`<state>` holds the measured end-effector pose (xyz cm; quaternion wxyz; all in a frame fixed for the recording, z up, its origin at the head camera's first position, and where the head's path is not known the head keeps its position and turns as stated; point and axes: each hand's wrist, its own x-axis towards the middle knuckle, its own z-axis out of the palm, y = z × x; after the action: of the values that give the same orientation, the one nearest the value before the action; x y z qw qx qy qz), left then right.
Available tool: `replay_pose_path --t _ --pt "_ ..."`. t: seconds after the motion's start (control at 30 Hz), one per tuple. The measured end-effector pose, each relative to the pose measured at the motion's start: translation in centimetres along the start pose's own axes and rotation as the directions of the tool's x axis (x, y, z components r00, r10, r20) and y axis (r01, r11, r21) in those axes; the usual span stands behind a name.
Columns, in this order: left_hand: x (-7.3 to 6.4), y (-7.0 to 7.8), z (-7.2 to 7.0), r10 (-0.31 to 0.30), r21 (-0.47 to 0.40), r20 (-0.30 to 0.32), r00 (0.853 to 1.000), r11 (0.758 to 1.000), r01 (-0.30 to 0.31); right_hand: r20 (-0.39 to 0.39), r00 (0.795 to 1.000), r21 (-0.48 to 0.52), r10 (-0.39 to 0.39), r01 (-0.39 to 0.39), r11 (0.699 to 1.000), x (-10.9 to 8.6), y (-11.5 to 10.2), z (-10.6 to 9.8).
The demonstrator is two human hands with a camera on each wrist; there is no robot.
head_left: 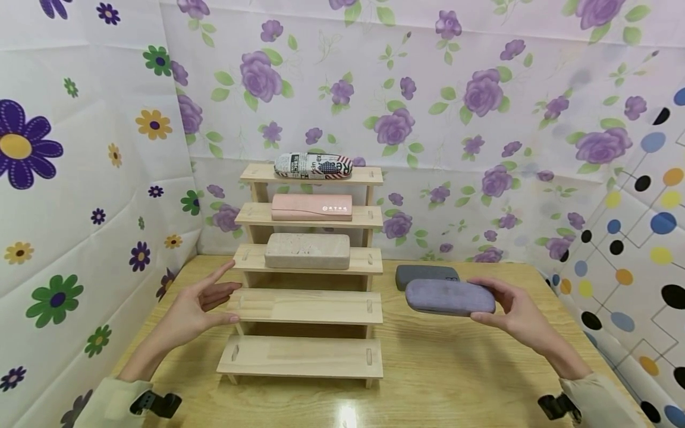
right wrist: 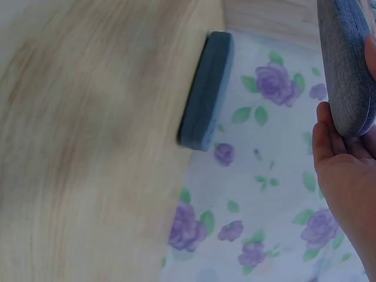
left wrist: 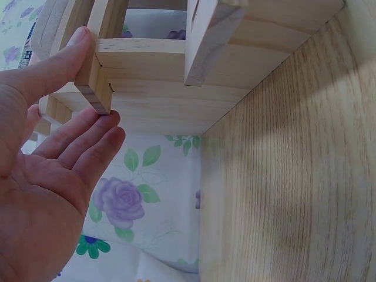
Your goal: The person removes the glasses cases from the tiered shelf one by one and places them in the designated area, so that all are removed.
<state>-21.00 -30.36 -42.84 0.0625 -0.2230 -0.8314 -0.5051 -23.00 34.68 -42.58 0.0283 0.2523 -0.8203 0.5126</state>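
My right hand (head_left: 516, 312) grips one end of a lavender-grey glasses case (head_left: 449, 297), thumb in front and fingers behind. In the right wrist view the case (right wrist: 349, 70) shows a woven cloth surface. My left hand (head_left: 192, 306) is at the left end of a five-tier wooden stand (head_left: 310, 306), fingers spread and fairly straight. In the left wrist view its thumb (left wrist: 64, 61) overlaps a shelf's end, and fingertips touch the board's corner. On the upper tiers lie a newspaper-print case (head_left: 313, 166), a pink case (head_left: 312, 207) and a cream case (head_left: 307, 251).
A dark grey glasses case (head_left: 425, 274) lies on the wooden table (head_left: 455, 368) behind the held one, right of the stand. The two lowest shelves are bare wood. Flower-print cloth (head_left: 332, 77) hangs behind, and a dotted cloth (head_left: 631, 261) hangs at the right.
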Motion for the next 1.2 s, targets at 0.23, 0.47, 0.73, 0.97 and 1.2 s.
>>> replay_pose_path --t 0.23,0.47,0.73,0.97,1.2 --pt "0.0 -0.1 0.0 0.009 0.001 0.000 1.000 1.000 -0.009 0.011 1.000 -0.007 0.019 -0.019 1.000 -0.1 1.9 -0.1" --pt "0.0 0.0 0.0 0.004 -0.005 -0.001 1.000 1.000 -0.004 0.012 0.999 -0.038 0.037 -0.037 0.999 0.2 3.7 -0.3" --pt "-0.1 0.0 0.0 -0.001 -0.008 0.000 1.000 1.000 0.001 0.008 0.996 -0.091 0.087 -0.086 0.992 0.7 5.0 0.2" --pt "-0.1 -0.1 0.0 -0.005 -0.007 -0.003 1.000 1.000 0.005 0.037 0.987 -0.083 0.157 -0.154 0.985 1.3 6.1 0.4" --pt "0.0 -0.1 0.0 -0.006 -0.011 -0.002 1.000 1.000 0.006 0.046 0.984 -0.104 0.172 -0.167 0.980 2.0 7.2 0.6"
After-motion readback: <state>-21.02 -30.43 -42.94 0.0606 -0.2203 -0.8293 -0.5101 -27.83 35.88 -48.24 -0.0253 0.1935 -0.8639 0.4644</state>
